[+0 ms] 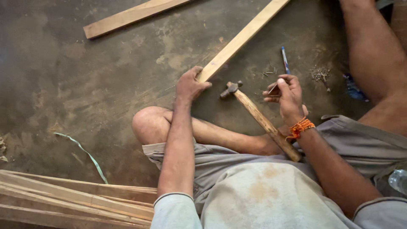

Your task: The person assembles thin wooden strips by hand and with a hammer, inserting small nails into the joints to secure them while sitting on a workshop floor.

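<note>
My left hand [189,86] grips the near end of a long pale wooden batten [243,37] that runs up and to the right across the floor. My right hand [287,95], with an orange thread band at the wrist, pinches small dark nails between its fingertips. A hammer [259,118] with a wooden handle lies propped on my lap, its dark steel head [231,89] between my two hands. I sit on the floor with my left knee [146,123] bent.
A second wooden batten [127,17] lies at the top left. A stack of thin wooden strips [72,197] sits bottom left beside a green strap [87,154]. A blue pen [285,60], loose nails [268,74] and a small pile of nails [320,74] lie on the concrete floor.
</note>
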